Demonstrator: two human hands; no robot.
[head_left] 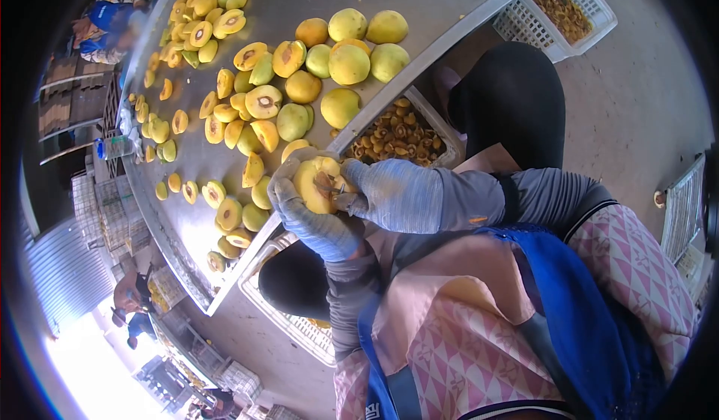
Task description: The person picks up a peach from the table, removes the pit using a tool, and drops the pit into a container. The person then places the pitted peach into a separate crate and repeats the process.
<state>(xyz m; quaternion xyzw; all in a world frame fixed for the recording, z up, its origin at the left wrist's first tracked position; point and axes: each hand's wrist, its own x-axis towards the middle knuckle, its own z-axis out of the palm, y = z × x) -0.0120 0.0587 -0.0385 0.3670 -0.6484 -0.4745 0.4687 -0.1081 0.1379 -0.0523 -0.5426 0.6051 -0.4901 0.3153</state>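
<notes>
My left hand (318, 225), in a pale blue-grey glove, is closed around a halved yellow peach (311, 188) with its cut face turned toward my right hand. My right hand (393, 191), gloved likewise, is closed on a small metal pitting tool (338, 191). Its tip is at the brown pit hollow of the peach; the handle is hidden in my fist. Both hands are above the near edge of a metal table (191, 218). On it lie several cut peach halves (264, 101) and whole peaches (349, 64), close beyond my hands.
Below the table edge, a white crate (453, 146) holds brown pits. Another crate (599, 8) with brown pieces stands at upper right, and a third (299, 337) by my left knee. Across the table is a person in blue (108, 26); more people (133, 300) are in the background.
</notes>
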